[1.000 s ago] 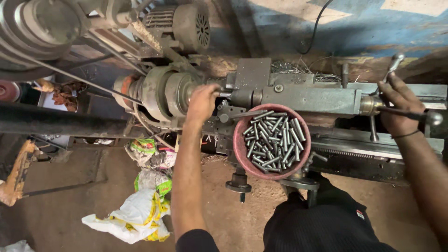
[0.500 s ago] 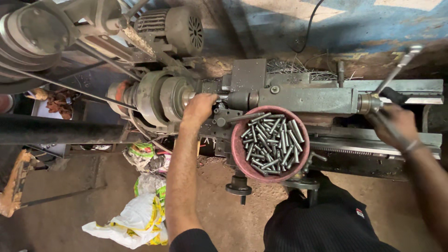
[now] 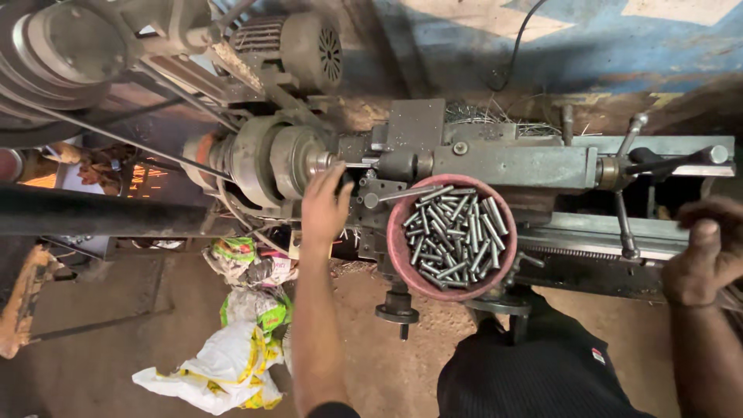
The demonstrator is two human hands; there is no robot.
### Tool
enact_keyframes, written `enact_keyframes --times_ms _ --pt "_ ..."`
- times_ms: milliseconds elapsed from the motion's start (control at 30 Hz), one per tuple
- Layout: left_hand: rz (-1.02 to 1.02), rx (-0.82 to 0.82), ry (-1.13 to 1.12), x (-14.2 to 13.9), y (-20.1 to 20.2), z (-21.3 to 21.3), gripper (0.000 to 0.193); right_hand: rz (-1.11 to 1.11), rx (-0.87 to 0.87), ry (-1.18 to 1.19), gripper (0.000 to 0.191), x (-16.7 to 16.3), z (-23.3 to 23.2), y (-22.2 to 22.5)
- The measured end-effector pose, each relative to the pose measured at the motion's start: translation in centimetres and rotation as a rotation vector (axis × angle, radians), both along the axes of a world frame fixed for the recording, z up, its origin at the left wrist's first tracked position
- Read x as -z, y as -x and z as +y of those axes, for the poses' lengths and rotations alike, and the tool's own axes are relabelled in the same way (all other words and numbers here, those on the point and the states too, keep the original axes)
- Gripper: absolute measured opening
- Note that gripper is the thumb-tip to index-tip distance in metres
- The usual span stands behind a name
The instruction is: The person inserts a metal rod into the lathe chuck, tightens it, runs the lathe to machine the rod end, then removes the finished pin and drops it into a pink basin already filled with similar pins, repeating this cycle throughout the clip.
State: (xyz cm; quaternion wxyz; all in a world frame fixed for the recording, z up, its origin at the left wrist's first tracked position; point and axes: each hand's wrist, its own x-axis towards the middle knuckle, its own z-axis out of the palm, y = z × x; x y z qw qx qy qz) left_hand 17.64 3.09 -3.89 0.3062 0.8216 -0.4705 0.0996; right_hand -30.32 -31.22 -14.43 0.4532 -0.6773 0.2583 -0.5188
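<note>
Left hand point(image 3: 325, 205) grips a knob at the chuck point(image 3: 282, 162), just beside the red bowl point(image 3: 398, 251) of pins; right hand point(image 3: 708, 251) curled loosely, holding nothing, at the frame's right edge

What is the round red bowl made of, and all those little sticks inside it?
The red bowl looks like plastic: a dull, even pinkish-red rim with no shine, though painted metal is possible. The little sticks look like bare steel pins: grey, smooth, with bright glints along their sides.
</note>
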Motion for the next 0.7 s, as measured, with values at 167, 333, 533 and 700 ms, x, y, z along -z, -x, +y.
enact_keyframes --times_ms 167,333,533,700 --pt "0.443 -0.419 0.298 7.9 8.2 9.8 0.032 0.273 0.127 0.118 0.029 -4.5 -8.6 -9.7" --pt "1.404 -0.533 0.248 16.5 18.4 14.7 0.053 0.389 0.095 0.204 0.027 -5.0 -11.9 -12.5" --pt "2.353 -0.386 0.36 21.1 20.9 16.9 0.08 0.406 0.137 0.112 0.024 -5.8 -11.0 -12.3" --pt "1.868 -0.449 0.057 22.2 23.9 18.5 0.059 0.447 0.19 0.152 0.025 -3.6 -12.2 -12.2"
